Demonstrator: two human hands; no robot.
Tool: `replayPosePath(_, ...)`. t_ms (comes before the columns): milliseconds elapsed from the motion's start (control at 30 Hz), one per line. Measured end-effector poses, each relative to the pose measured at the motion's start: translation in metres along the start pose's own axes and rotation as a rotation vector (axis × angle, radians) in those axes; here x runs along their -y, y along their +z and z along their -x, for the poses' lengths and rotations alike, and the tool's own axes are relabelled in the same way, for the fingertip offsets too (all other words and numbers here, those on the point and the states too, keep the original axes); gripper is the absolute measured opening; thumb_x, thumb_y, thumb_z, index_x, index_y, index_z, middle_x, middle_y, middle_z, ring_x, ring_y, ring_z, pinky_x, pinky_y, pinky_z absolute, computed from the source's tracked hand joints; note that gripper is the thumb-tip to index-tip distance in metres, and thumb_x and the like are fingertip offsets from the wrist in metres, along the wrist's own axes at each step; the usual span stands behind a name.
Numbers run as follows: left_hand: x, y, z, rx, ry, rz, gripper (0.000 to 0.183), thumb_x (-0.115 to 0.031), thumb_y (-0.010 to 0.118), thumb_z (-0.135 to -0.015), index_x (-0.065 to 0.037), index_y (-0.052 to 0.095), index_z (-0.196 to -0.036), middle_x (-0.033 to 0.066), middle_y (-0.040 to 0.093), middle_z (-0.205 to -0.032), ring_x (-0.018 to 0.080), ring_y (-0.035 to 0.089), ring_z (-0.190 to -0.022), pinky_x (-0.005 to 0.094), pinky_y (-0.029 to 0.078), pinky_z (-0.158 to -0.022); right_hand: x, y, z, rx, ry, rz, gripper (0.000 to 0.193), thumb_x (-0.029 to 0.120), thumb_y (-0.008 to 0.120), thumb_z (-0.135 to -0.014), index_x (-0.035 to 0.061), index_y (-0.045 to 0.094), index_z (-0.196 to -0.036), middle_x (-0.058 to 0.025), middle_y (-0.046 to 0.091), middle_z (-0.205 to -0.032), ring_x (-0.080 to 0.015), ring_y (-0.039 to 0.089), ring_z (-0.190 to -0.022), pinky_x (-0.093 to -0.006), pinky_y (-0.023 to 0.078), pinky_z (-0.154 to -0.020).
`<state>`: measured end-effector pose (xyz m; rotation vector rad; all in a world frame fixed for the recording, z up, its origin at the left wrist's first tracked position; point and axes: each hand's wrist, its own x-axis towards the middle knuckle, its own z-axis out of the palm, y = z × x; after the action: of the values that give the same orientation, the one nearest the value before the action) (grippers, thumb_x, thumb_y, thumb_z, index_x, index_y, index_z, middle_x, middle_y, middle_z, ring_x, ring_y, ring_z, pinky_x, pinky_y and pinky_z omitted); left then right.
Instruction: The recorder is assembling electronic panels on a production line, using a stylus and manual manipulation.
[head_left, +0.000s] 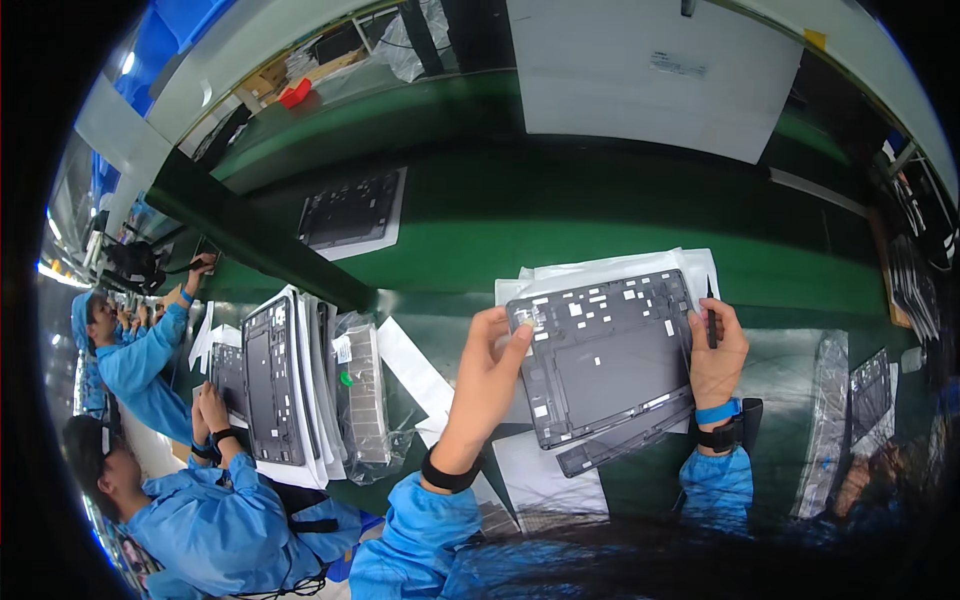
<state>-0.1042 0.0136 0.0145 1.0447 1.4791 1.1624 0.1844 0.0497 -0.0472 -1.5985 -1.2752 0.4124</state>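
Note:
A dark grey tablet back housing [610,355] with small white pads along its upper part is held slightly tilted in front of me. My left hand [490,365] is closed on its upper left edge, thumb on the inner face. At the right edge, my right hand [718,350] rests its thumb against the housing. Its curled fingers also hold a slim black pointed tool [711,325], tip upward; its exact kind is unclear. Beneath the housing lies a second dark panel [625,438], partly covered. White sheets [620,266] stick out behind the housing.
Left of my hands stand a stack of similar housings [272,380] with white sheets and a clear-wrapped strip pack [362,390]. Two co-workers in blue [215,520] sit on the left. Another housing [350,210] lies farther back on the green bench [480,200]. A plastic-wrapped strip [825,420] lies right.

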Motion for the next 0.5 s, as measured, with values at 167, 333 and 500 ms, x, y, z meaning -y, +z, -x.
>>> replayPosePath(167, -0.008, -0.006, -0.021, 0.158, -0.139, 0.098, 0.057, -0.024, 0.062, -0.107, -0.004, 0.039, -0.155, 0.007, 0.072, -0.113, 0.0113, 0.066, -0.095, 0.0298, 0.055, -0.075, -0.004, -0.008, 0.0, -0.051, 0.061, -0.122, 0.024, 0.006, 0.076, -0.093, 0.0029, 0.07, -0.116, -0.0071, 0.07, -0.098, -0.0169, 0.064, -0.09, -0.0337, 0.052, -0.082)
replayPosePath(333, 0.013, -0.053, -0.137, 0.065, -0.059, 0.115, 0.045, -0.013, 0.059, -0.106, 0.013, 0.052, -0.142, 0.0182, 0.069, -0.128, 0.0212, 0.064, -0.115, 0.0324, 0.05, -0.1, 0.016, -0.026, 0.004, 0.014, -0.117, -0.109, 0.033, 0.006, 0.078, -0.09, 0.0031, 0.067, -0.121, -0.0106, 0.068, -0.111, -0.0243, 0.064, -0.103, -0.037, 0.049, -0.094)
replayPosePath(500, 0.061, -0.109, -0.267, -0.107, -0.075, -0.02, 0.051, -0.013, 0.059, -0.104, 0.014, 0.049, -0.147, 0.0215, 0.065, -0.136, 0.028, 0.062, -0.123, 0.0371, 0.047, -0.105, 0.019, -0.025, 0.02, 0.049, -0.207, -0.036, 0.034, -0.003, 0.075, -0.086, 0.0007, 0.067, -0.119, -0.0119, 0.067, -0.108, -0.0283, 0.065, -0.103, -0.0387, 0.051, -0.094)
